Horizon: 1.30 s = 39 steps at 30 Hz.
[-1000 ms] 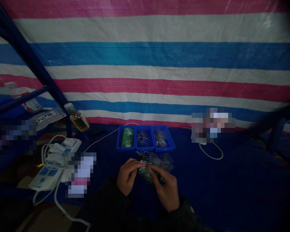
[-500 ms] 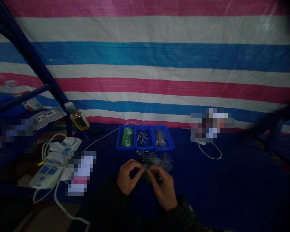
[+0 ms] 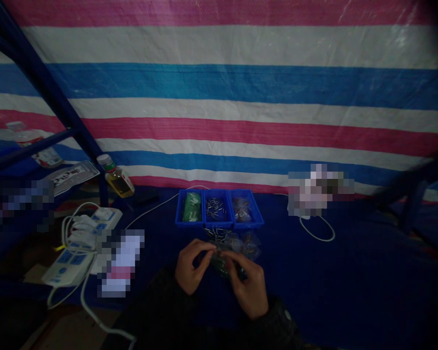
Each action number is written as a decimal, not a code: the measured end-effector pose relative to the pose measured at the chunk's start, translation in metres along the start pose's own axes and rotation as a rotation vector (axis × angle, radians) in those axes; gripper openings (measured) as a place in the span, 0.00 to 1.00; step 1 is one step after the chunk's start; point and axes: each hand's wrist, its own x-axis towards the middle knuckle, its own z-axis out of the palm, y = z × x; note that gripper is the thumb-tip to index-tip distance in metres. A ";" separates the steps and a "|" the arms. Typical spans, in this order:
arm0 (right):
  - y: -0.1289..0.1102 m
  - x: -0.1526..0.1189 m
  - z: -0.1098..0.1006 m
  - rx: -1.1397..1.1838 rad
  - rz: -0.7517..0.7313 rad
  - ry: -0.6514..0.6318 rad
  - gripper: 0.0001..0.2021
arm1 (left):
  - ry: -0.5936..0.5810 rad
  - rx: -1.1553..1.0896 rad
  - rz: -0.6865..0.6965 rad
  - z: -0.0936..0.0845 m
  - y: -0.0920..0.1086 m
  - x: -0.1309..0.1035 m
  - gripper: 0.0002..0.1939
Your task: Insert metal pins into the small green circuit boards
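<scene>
And here you are with both hands close together over the blue table [image 3: 332, 282], just this side of three blue bins. Your left hand [image 3: 191, 267] has its thumb and forefinger pinching the top of a small clear bag [image 3: 221, 263], and your right hand [image 3: 248, 287] pinches the same bag from the other side, thumb under, forefinger over. There's the bag, right between your hands, green showing through its lower part; exactly what's inside is too dim to tell. Your other fingers curl in behind.

Just beyond your fingertips, a loose heap of metal pins [image 3: 217, 235] lies before the middle bin [image 3: 219, 224], and more clear packets [image 3: 251, 244] sit beside it, on your right. Look at the bins, side by side: green packets in the left bin [image 3: 178, 209], loose pins in the middle, clear packets in the right bin [image 3: 258, 214]. Over on your left, there's a power strip [image 3: 62, 274] crowded with plugs, and a bottle [image 3: 119, 182] of yellow liquid near the metal post.
</scene>
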 end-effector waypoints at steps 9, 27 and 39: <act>0.003 -0.001 0.001 0.025 -0.010 0.044 0.08 | -0.055 -0.031 0.096 -0.002 -0.006 0.003 0.14; 0.004 -0.003 0.006 0.043 0.003 0.046 0.05 | 0.009 -0.014 -0.055 0.004 0.004 -0.001 0.02; 0.000 0.002 -0.003 0.037 -0.058 -0.003 0.15 | -0.078 -0.045 0.093 -0.002 -0.002 0.006 0.14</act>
